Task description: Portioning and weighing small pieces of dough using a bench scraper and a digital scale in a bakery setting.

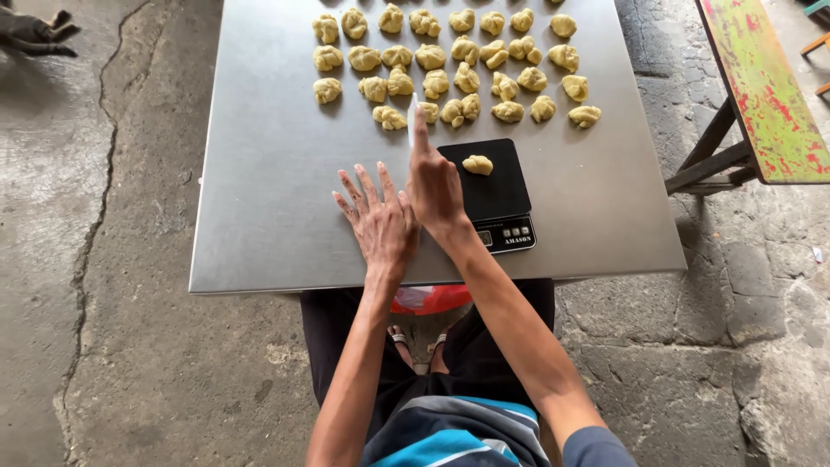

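head view, left hand (pixel 378 220): lying flat on the steel table (pixel 259 173), palm down, fingers spreading toward 11 o'clock, gripping nothing.
head view, right hand (pixel 435 186): standing on edge just beside the left one, fingers reaching to 12 o'clock, pinching a thin white scraper (pixel 413 117).
scale (pixel 489 192): sitting at 3 o'clock of the right hand, carrying one dough piece (pixel 477 164).
dough rows (pixel 450 65): lining up at 12 o'clock.

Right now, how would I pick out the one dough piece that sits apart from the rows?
Start at the steel table, then find the black kitchen scale near its front edge, beside the right hand. The lone dough piece lies on the scale's dark platform, while all the other dough pieces rest in rows on bare metal.
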